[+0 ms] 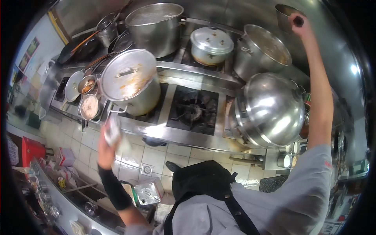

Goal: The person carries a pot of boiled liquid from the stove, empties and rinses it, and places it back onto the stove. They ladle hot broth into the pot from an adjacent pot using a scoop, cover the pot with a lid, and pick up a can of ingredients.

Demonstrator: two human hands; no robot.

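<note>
My left hand (107, 147), above a black wrist band, is closed around a white cloth (113, 131), blurred by motion, in front of the stove edge. Beside it stands a large pot with a stained lid (127, 74), its side handle close to the cloth. At the upper right, my right hand (300, 24) is wrapped round the dark-ended handle of a metal pan (282, 17), raised near the wall. Below that arm sits a big shiny domed metal bowl (274, 109) on the stove.
Behind are an open stockpot (154, 31), a lidded pot (211, 47) and another tall pot (260, 51). A bare burner (192, 111) lies mid-stove. Small pans with food (90, 106) stand at the left. A metal tin (149, 191) is on the floor.
</note>
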